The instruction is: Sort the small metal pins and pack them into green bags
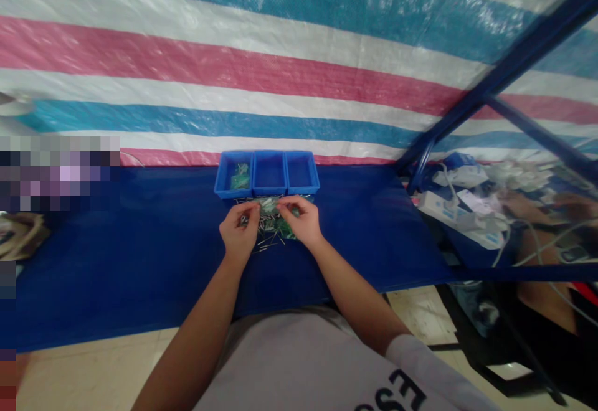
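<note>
Both hands are over a heap of thin metal pins [267, 240] on the blue table. My left hand [240, 226] has thumb and fingers pinched at the left end of a small clear plastic piece [268, 204]. At its right end, my right hand [300, 217] pinches with thumb and forefinger. Green pieces [284, 227] lie among the pins beside my right hand. Just behind stand three joined blue bins; the left bin [218, 177] holds green pieces and some pins, while the middle bin [270, 174] and right bin [299, 173] show bare bottoms.
The blue table [154, 243] runs in front of a striped plastic sheet [261, 68]. A blue metal frame [467, 109] rises at the right. Beyond it are a white power strip [460, 219], cables and another person's arm [544, 261]. A brown bag [23, 233] sits far left.
</note>
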{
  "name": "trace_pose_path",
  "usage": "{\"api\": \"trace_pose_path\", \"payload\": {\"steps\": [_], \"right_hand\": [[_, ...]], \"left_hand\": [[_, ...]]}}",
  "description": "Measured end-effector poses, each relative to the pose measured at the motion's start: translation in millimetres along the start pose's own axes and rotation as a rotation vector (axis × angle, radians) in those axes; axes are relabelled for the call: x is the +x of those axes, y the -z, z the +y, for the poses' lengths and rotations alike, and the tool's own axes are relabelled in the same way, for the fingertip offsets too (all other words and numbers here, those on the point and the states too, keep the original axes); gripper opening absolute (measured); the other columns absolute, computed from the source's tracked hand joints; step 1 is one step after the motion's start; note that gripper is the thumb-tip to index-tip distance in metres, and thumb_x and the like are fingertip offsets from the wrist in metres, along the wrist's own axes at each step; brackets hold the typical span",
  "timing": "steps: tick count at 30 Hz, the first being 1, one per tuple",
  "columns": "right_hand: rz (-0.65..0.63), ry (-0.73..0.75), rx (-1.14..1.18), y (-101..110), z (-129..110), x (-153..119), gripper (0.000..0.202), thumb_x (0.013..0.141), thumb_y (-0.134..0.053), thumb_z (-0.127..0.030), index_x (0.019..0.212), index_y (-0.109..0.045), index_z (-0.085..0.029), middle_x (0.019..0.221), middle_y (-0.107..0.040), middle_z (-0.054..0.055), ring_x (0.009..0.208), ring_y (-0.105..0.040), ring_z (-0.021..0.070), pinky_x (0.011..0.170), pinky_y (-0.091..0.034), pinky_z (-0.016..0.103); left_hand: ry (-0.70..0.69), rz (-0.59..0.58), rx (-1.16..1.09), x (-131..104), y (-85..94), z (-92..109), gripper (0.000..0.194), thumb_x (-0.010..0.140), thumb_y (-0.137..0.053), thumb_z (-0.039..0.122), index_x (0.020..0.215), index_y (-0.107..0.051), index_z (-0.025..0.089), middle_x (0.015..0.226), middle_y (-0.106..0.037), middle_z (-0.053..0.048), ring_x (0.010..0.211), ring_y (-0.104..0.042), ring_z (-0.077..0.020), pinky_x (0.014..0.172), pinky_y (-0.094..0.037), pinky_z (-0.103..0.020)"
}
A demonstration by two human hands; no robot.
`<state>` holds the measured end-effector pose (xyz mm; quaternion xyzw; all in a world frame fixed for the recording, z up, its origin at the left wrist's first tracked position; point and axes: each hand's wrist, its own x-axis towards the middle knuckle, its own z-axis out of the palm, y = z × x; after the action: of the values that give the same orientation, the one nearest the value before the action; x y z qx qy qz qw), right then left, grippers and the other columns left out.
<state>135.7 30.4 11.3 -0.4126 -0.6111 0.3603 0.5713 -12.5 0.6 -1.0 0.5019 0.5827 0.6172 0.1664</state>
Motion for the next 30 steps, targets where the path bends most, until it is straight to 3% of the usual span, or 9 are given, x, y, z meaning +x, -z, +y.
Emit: {"api": "trace_pose_path", "payload": {"steps": [14,21,30], "right_hand": [[0.043,0.007,-0.054,-0.9,0.6,-0.6,0.014,0.077,-0.072,-0.031,0.085,-0.072,-0.020,0.085,-0.075,0.005,0.075,-0.069,0.0182,0.069,-0.055,0.032],[-0.001,-0.019,-0.031,-1.8,0.8,-0.4,0.025,0.078,-0.070,-0.030,0.102,-0.070,-0.021,0.079,-0.075,0.002,0.069,-0.068,0.0157,0.066,-0.053,0.029],[0.018,0.012,-0.048,-1.7,-0.5,-1.2,0.020,0.079,-0.070,-0.027,0.098,-0.074,-0.022,0.081,-0.074,0.003,0.068,-0.064,0.0150,0.066,-0.053,0.029]], "left_hand": [[-0.081,0.051,0.048,1.8,0.7,2.9,0.015,0.079,-0.068,0.032,0.083,-0.067,0.017,0.082,-0.072,-0.003,0.068,-0.066,-0.0115,0.069,-0.053,-0.025],[-0.131,0.057,0.040,0.3,-1.8,0.9,0.015,0.077,-0.070,0.030,0.082,-0.066,0.017,0.076,-0.071,-0.001,0.063,-0.065,-0.0105,0.063,-0.052,-0.022],[-0.158,0.090,0.019,1.1,-2.2,-2.5,0.013,0.078,-0.070,0.027,0.086,-0.067,0.017,0.083,-0.072,-0.002,0.067,-0.066,-0.0101,0.065,-0.053,-0.023]]}}
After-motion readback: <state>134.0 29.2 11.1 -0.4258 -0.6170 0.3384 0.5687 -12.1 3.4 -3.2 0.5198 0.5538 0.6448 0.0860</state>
